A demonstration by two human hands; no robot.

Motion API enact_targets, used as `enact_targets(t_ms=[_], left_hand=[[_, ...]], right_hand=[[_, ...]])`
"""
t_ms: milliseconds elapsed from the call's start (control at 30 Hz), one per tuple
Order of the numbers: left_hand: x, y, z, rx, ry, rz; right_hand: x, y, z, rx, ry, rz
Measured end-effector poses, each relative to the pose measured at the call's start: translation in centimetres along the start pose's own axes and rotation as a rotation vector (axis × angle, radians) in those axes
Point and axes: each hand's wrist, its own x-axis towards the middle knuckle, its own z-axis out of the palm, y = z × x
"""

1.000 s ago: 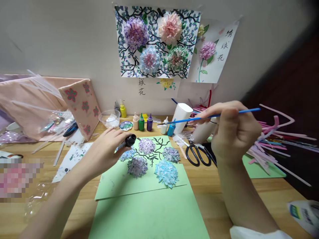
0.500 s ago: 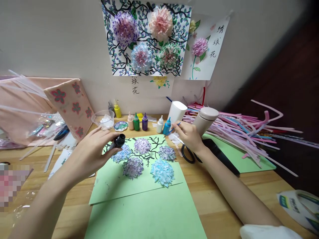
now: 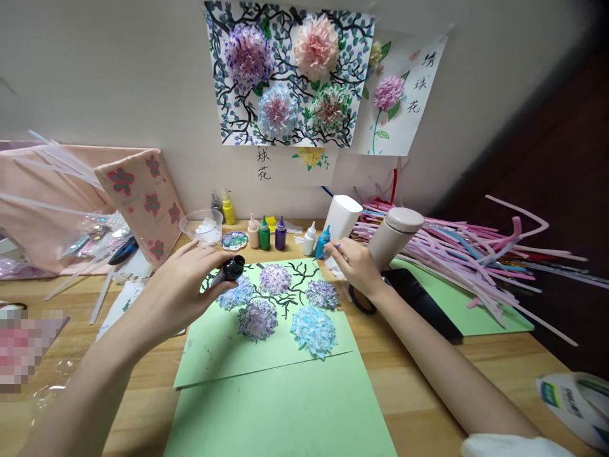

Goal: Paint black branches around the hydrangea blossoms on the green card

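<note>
My left hand (image 3: pixel 190 273) grips a small uncapped black bottle (image 3: pixel 233 269), its dark mouth tilted up, above the left part of a green sheet (image 3: pixel 214 355). Pinched in the fingers of my right hand (image 3: pixel 356 266) is a thin paintbrush (image 3: pixel 337 246), mostly hidden now; its tip cannot be made out. This hand hovers by a blue paint bottle (image 3: pixel 322 242), right of the sheet's far corner. Black painted branches (image 3: pixel 304 273) spread over the sheet among several fluffy flowers, including a light blue one (image 3: pixel 314 330) and a purple one (image 3: pixel 257 320).
Paint bottles, among them a green one (image 3: pixel 264 233), line the wall beside a paint palette (image 3: pixel 235 240). Behind my right hand stand a white cup (image 3: pixel 343 216) and a beige flask (image 3: pixel 396 235). Black scissors (image 3: pixel 361 299) lie under my right forearm; pink strips (image 3: pixel 457 254) spread rightward.
The whole view has shifted slightly to the right. The paintbrush in my right hand has turned, and less of it shows. My left hand still holds the black bottle over the sheet.
</note>
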Motion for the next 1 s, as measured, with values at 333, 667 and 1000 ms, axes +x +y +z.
enact_targets(t_ms=[333, 667, 1000], left_hand=[[-0.07, -0.18, -0.05, 0.017, 0.004, 0.008], [0.04, -0.2, -0.07, 0.012, -0.001, 0.001], [-0.06, -0.14, -0.35, 0.021, -0.03, -0.026]], right_hand=[[-0.26, 0.42, 0.56, 0.001, -0.035, -0.019], [-0.15, 0.24, 0.43, 0.062, -0.015, 0.071], [-0.09, 0.35, 0.42, 0.042, -0.012, 0.056]])
